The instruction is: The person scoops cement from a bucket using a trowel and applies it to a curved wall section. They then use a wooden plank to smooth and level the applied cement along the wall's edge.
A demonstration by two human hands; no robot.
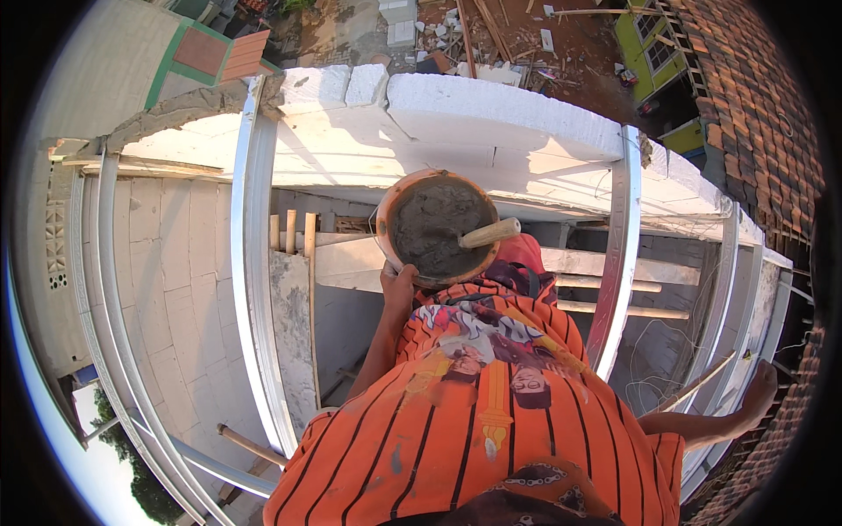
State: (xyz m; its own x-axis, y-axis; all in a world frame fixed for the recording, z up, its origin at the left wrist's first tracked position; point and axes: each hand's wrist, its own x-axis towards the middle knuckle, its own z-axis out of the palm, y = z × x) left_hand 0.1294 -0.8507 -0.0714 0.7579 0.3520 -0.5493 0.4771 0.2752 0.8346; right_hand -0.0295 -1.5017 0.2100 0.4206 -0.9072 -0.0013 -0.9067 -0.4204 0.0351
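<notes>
In front of my body is an orange bucket [386, 230] filled with wet grey mortar [430, 215]. The pale wooden handle [491, 232] of a tool slants out of the mortar, and its blade is buried. My left hand [399, 282] is closed on the near left side of the bucket's rim. Out at the far right, beside the metal roof beams, is my right hand [759, 390] on an outstretched arm. Its fingers look curled, and what they grip, if anything, is hidden.
A white block wall [500, 110] runs across ahead, its top edge rough. Silver metal beams [248, 263] and another beam [621, 254] stand either side of me. Wooden poles [623, 309] lie below at right. Tiled roofing [754, 114] borders the right; rubble lies beyond the wall.
</notes>
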